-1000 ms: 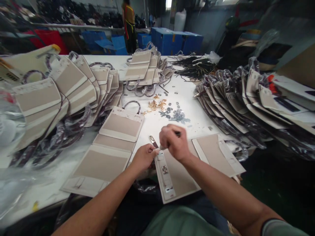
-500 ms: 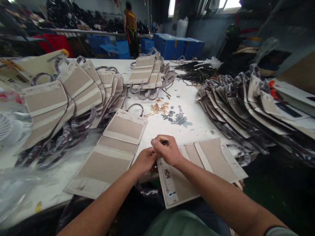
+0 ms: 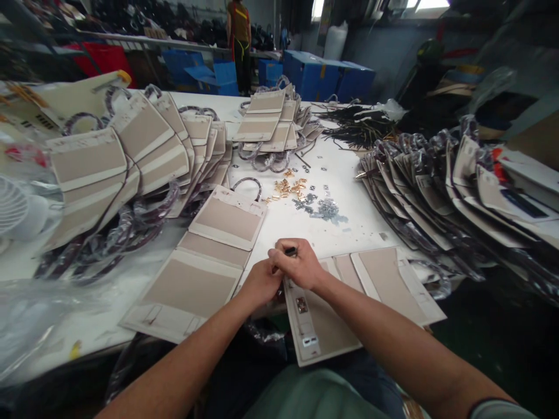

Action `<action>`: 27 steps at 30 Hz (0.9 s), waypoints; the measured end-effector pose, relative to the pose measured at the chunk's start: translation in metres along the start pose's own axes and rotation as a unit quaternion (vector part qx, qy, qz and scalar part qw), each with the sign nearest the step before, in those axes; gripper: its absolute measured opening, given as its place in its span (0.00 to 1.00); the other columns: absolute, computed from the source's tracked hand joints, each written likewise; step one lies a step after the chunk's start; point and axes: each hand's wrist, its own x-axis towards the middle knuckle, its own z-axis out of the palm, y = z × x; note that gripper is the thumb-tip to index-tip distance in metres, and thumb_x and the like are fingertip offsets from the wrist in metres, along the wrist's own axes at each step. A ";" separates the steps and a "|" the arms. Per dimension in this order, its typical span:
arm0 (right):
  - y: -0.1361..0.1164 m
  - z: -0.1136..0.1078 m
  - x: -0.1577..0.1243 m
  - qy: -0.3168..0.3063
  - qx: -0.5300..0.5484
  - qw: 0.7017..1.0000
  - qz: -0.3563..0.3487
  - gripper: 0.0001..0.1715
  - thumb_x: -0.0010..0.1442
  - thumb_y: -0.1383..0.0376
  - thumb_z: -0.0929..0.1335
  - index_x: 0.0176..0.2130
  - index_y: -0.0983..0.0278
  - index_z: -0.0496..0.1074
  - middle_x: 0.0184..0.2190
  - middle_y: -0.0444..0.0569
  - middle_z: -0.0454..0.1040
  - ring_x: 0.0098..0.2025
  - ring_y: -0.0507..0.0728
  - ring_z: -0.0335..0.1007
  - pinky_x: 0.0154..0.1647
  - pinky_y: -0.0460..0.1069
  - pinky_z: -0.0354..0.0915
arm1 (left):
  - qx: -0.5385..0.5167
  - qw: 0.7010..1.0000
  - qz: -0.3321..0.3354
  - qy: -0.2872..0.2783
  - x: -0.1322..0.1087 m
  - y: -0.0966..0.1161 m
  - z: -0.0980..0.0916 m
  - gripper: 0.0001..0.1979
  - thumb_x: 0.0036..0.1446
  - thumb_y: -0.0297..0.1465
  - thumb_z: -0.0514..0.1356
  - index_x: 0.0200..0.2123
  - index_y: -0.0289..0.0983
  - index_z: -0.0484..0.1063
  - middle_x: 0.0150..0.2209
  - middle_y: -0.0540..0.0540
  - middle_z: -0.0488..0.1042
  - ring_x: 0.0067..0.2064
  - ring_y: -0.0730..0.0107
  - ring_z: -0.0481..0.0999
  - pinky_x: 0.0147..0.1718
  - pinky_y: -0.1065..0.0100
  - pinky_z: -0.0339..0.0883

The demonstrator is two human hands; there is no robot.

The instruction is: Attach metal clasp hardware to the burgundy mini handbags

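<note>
My right hand (image 3: 299,265) is closed in a fist around a small tool with a dark handle (image 3: 290,251); its working end is hidden. Tight against it, my left hand (image 3: 262,284) pinches the near-left corner of a beige bag panel (image 3: 379,279), its fingertips partly covered. This panel lies under my right forearm, with a metal fitting (image 3: 301,305) and a small slotted plate (image 3: 310,341) along its near edge. Left of my hands lies another open beige bag panel (image 3: 213,272) with a plastic-wrapped handle (image 3: 248,181).
Gold-coloured fittings (image 3: 288,188) and grey metal plates (image 3: 325,209) lie loose on the white table (image 3: 266,230). Stacked bag panels stand at left (image 3: 87,160), back (image 3: 262,116) and right (image 3: 410,192). Black strips (image 3: 362,125) lie behind. A person (image 3: 239,41) stands beyond the table.
The view has shifted slightly, so the table and stacks appear a little further right. Both hands stay together at the panel's corner, with little change in grip.
</note>
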 end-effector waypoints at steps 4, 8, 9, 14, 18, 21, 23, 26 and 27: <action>-0.010 -0.013 -0.008 0.055 0.042 0.997 -0.018 0.27 0.64 0.52 0.69 0.19 0.60 0.62 0.16 0.41 0.62 0.21 0.51 0.55 0.24 0.48 0.55 | -0.018 0.999 -0.020 -0.017 -0.001 -0.001 0.003 0.10 0.63 0.38 0.58 0.31 0.39 0.72 0.25 0.49 0.76 0.22 0.65 0.75 0.21 0.69 0.65; -0.011 -0.015 -0.016 0.104 0.112 0.986 -0.062 0.27 0.66 0.49 0.68 0.21 0.59 0.63 0.19 0.43 0.65 0.22 0.53 0.58 0.26 0.50 0.58 | -0.031 0.999 -0.024 -0.010 -0.002 -0.001 0.004 0.09 0.62 0.38 0.58 0.32 0.41 0.70 0.26 0.50 0.76 0.22 0.65 0.76 0.20 0.69 0.65; -0.007 -0.014 -0.018 0.104 0.118 0.986 -0.063 0.27 0.66 0.49 0.68 0.21 0.59 0.63 0.19 0.43 0.65 0.22 0.53 0.58 0.26 0.50 0.58 | -0.032 0.999 -0.024 -0.009 -0.003 -0.001 0.004 0.09 0.62 0.39 0.58 0.33 0.41 0.70 0.26 0.50 0.76 0.22 0.65 0.76 0.20 0.69 0.65; 0.006 -0.017 -0.019 0.125 0.086 0.988 -0.028 0.27 0.65 0.52 0.69 0.20 0.59 0.63 0.17 0.42 0.62 0.21 0.53 0.56 0.25 0.50 0.56 | -0.036 0.999 -0.028 -0.017 -0.005 0.003 0.005 0.11 0.64 0.41 0.56 0.33 0.41 0.69 0.23 0.52 0.74 0.19 0.65 0.75 0.18 0.69 0.65; -0.002 -0.020 -0.020 0.124 0.133 0.982 -0.055 0.26 0.66 0.51 0.68 0.22 0.59 0.63 0.19 0.43 0.65 0.23 0.53 0.58 0.26 0.50 0.58 | -0.032 0.999 -0.031 -0.011 -0.004 0.003 0.005 0.10 0.62 0.40 0.58 0.32 0.41 0.69 0.24 0.52 0.75 0.20 0.67 0.75 0.18 0.70 0.64; 0.004 -0.016 -0.018 0.115 0.121 0.985 -0.039 0.24 0.64 0.53 0.69 0.21 0.60 0.63 0.19 0.42 0.65 0.22 0.52 0.57 0.26 0.49 0.57 | -0.022 0.999 -0.039 -0.002 -0.002 0.007 0.005 0.10 0.61 0.41 0.58 0.32 0.41 0.70 0.24 0.52 0.73 0.20 0.67 0.74 0.18 0.70 0.64; 0.012 -0.017 -0.015 0.123 0.091 0.988 -0.026 0.23 0.62 0.56 0.69 0.20 0.61 0.62 0.18 0.40 0.62 0.22 0.51 0.55 0.26 0.48 0.55 | -0.013 0.999 -0.044 0.000 -0.002 0.011 0.005 0.12 0.61 0.42 0.57 0.33 0.40 0.69 0.24 0.52 0.73 0.19 0.67 0.74 0.17 0.69 0.65; 0.018 -0.033 -0.014 0.113 0.007 0.994 -0.014 0.23 0.62 0.57 0.69 0.20 0.62 0.63 0.18 0.40 0.62 0.23 0.50 0.56 0.26 0.46 0.54 | 0.008 0.999 -0.035 -0.002 -0.004 0.017 0.006 0.17 0.60 0.48 0.56 0.33 0.40 0.69 0.23 0.51 0.72 0.18 0.65 0.73 0.15 0.67 0.65; 0.018 -0.041 -0.016 0.107 -0.038 0.994 -0.005 0.22 0.62 0.56 0.69 0.21 0.63 0.65 0.18 0.40 0.63 0.24 0.50 0.57 0.26 0.46 0.54 | 0.014 0.999 -0.028 -0.005 -0.005 0.017 0.006 0.20 0.60 0.51 0.56 0.33 0.40 0.68 0.23 0.52 0.72 0.18 0.65 0.73 0.15 0.67 0.65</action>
